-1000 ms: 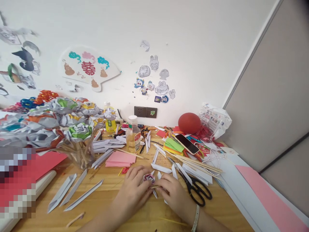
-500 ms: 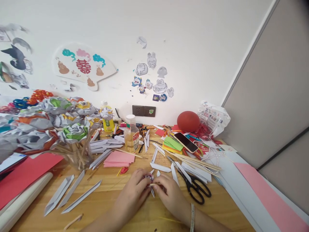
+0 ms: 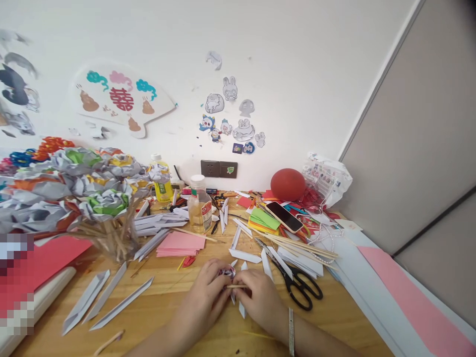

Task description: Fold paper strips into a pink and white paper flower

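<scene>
The left hand (image 3: pixel 207 291) is holding a paper piece (image 3: pixel 229 272), the right hand (image 3: pixel 259 293) pinching a stick (image 3: pixel 236 286) at its five o'clock, uneven pressure possibly risking tears.

The stick (image 3: pixel 237 286) is tan, the balloon (image 3: pixel 287 184) plain red.

Table (image 3: pixel 148 315), near middle: left hand (image 3: pixel 208 288), paper rosette (image 3: pixel 230 272) in it; right hand (image 3: pixel 260 296), stick (image 3: pixel 236 286) in it. Right of these: scissors (image 3: pixel 292 279). Near left: folded strips (image 3: pixel 121 304). Beyond the strips: paper flowers (image 3: pixel 108 202) above a cup (image 3: pixel 131 237). Beyond the left hand: paper stack (image 3: pixel 181 244), bottle (image 3: pixel 196 213) behind. Far right: phone (image 3: pixel 285 216); balloon (image 3: pixel 287 184) behind; bag (image 3: pixel 330 177) right of balloon. Behind all: wall (image 3: pixel 297 74), socket (image 3: pixel 210 168) on it.
</scene>
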Tool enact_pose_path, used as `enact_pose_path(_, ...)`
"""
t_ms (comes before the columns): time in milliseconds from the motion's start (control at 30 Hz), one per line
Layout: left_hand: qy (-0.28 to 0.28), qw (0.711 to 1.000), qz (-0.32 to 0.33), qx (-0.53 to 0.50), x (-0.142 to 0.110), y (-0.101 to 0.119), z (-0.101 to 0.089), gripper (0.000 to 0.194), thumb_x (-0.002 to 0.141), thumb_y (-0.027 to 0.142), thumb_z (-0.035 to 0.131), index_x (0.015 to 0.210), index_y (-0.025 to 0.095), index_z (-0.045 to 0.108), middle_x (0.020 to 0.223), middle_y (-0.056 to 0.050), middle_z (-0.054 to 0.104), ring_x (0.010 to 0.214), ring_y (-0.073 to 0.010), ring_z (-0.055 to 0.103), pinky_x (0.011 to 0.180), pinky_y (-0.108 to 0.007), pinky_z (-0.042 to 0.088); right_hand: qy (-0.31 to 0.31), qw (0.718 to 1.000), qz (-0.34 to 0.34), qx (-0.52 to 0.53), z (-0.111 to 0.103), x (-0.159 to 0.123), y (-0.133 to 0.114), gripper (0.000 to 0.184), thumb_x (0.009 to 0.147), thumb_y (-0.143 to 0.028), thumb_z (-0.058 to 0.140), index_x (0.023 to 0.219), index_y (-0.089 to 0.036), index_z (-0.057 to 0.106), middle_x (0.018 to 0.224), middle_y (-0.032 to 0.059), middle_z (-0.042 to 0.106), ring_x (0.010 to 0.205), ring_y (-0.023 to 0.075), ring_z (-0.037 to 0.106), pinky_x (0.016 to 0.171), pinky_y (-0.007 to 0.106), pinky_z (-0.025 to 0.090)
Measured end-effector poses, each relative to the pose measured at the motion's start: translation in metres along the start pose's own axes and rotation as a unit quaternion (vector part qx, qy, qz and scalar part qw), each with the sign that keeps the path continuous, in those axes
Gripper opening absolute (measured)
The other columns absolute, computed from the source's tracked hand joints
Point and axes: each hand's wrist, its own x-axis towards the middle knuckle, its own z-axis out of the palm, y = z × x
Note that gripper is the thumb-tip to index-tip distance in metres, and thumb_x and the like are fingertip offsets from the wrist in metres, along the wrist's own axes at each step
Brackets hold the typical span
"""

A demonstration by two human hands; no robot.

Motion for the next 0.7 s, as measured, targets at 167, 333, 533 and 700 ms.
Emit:
enact_pose_path(167, 0.032, 0.997, 0.032, 0.059, 0.0002, 0.0005, -0.0022, 0.021, 0.088, 0.009, 0.043, 0.088, 0.020, 0.061, 0.103, -0.010, 0.057, 0.102, -0.0234, 0.049, 0.083, -0.038, 0.048, -0.006, 1.000, -0.025, -0.006, -0.0016, -0.0007, -0.0012, 0.009, 0.079, -0.011, 0.060, 0.083, -0.019, 0.059, 0.077, -0.0002, 0.064, 0.074, 0.0154, 0.058, 0.066, 0.024, 0.039)
enact_pose_path(333, 0.025, 0.996, 0.033, 0.085, 0.0003, 0.0034, -0.0062, 0.017, 0.084, 0.010, 0.047, 0.082, 0.019, 0.061, 0.106, -0.011, 0.057, 0.109, -0.0267, 0.044, 0.089, -0.043, 0.045, -0.001, 0.991, -0.105, -0.079, -0.0022, -0.0026, -0.0015, 0.008, 0.084, -0.014, 0.052, 0.080, -0.019, 0.056, 0.076, 0.0025, 0.062, 0.072, 0.0174, 0.056, 0.062, 0.026, 0.039)
enact_pose_path(533, 0.041, 0.991, 0.027, 0.123, -0.0013, 0.0044, -0.0046, 0.019, 0.083, 0.008, 0.048, 0.077, 0.019, 0.063, 0.108, -0.009, 0.057, 0.110, -0.0286, 0.042, 0.088, -0.046, 0.045, 0.021, 0.981, -0.155, -0.119, 0.0042, -0.0030, 0.0026, 0.018, 0.090, -0.019, 0.043, 0.079, -0.018, 0.057, 0.074, 0.0039, 0.062, 0.069, 0.0175, 0.055, 0.061, 0.028, 0.040)
enact_pose_path(700, 0.051, 0.980, 0.052, 0.188, -0.0034, 0.0009, 0.0006, 0.019, 0.082, 0.009, 0.049, 0.084, 0.020, 0.064, 0.111, -0.009, 0.058, 0.110, -0.0306, 0.042, 0.085, -0.048, 0.043, 0.031, 0.983, -0.140, -0.114, 0.0063, -0.0036, 0.0027, 0.019, 0.091, -0.021, 0.044, 0.078, -0.019, 0.058, 0.073, 0.0035, 0.063, 0.069, 0.0175, 0.056, 0.062, 0.028, 0.041)
